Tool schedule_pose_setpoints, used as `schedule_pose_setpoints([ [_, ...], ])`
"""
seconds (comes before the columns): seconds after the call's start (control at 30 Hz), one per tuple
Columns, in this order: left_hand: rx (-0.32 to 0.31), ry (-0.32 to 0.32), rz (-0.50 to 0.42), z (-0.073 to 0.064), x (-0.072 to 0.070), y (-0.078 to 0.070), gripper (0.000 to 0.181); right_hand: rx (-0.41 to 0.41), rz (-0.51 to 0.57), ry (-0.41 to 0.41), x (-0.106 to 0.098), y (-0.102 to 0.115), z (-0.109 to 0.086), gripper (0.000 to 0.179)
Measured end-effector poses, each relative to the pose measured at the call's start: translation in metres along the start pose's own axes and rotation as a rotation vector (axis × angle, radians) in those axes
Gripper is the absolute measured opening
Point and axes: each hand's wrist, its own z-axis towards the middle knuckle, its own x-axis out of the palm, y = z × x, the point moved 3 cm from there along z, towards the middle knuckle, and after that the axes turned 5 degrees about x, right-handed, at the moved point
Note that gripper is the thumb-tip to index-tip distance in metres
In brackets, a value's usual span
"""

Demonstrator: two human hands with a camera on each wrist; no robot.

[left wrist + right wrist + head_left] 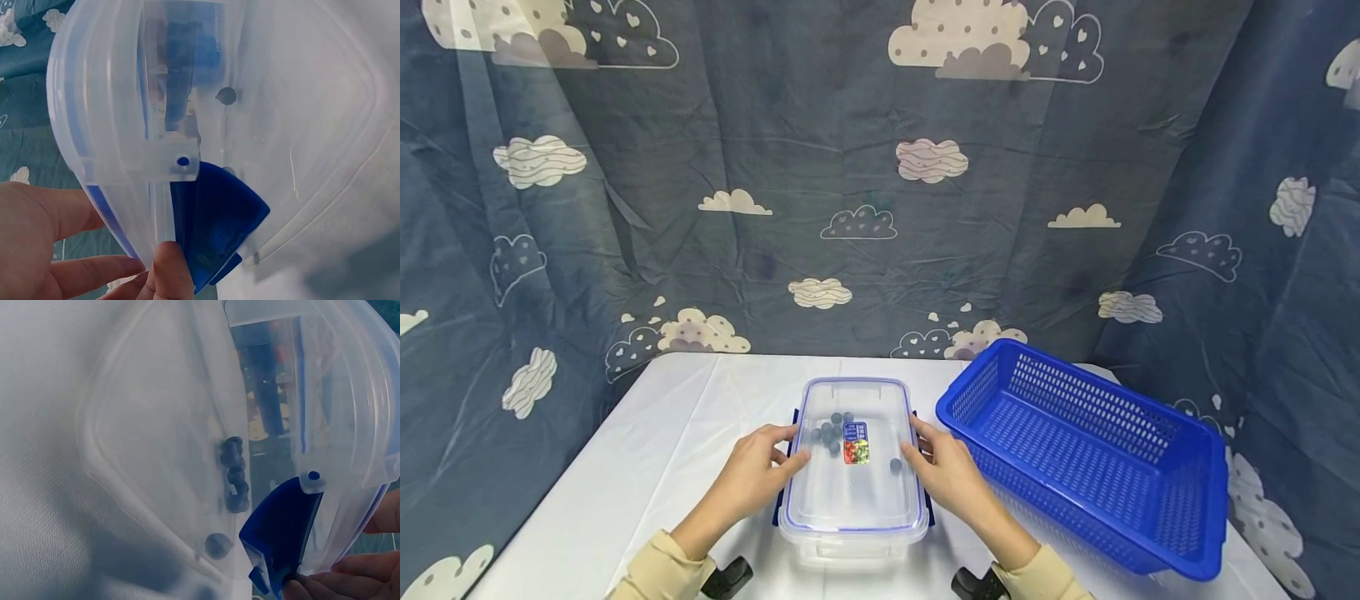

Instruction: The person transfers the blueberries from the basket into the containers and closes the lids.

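A clear plastic food container [842, 552] stands on the table with its blue-edged clear lid [842, 504] on top. Several dark round blueberries [827, 435] show through it, most clustered left, one apart at the right. My left hand [756, 471] holds the lid's left edge, thumb over the top, fingers by the side latch. Opposite it, my right hand [951, 471] grips the right edge the same way. In the left wrist view a blue latch [219, 219] stands swung outward, with fingertips touching it. Another blue latch [281, 525] hangs outward under the right fingers.
To the right sits a large blue plastic basket [1212, 500] with perforated walls, close to the right hand. White cloth covers the table [688, 417]. A dark cloud-patterned curtain [805, 108] hangs behind and at both sides.
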Motion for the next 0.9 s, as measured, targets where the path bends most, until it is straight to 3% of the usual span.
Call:
schedule_pose_setpoints([
  [0.17,-0.034,0.012,-0.007,0.001,0.0,0.001,0.048,0.016,0.007,0.0,-0.002,-0.001,0.0,0.051],
  [0.37,-0.025,0.029,-0.016,-0.003,0.0,0.007,0.05,0.022,-0.02,0.011,-0.002,-0.011,-0.004,0.054],
  [0.47,-0.073,0.03,-0.046,-0.009,0.001,0.016,0.058,0.072,0.009,0.031,-0.002,-0.018,-0.008,0.064],
  [0.53,-0.146,0.035,-0.113,-0.013,0.004,0.025,0.069,0.142,0.057,0.065,-0.002,-0.023,-0.011,0.072],
  [0.7,-0.345,0.078,-0.431,-0.022,0.022,0.045,0.091,0.312,0.266,0.221,0.004,-0.034,-0.017,0.086],
  [0.8,-0.396,0.102,-0.597,-0.027,0.033,0.05,0.084,0.357,0.391,0.273,0.008,-0.039,-0.019,0.087],
  [0.9,-0.4,0.078,-0.668,-0.03,0.036,0.049,0.07,0.372,0.418,0.241,0.009,-0.041,-0.021,0.087],
])
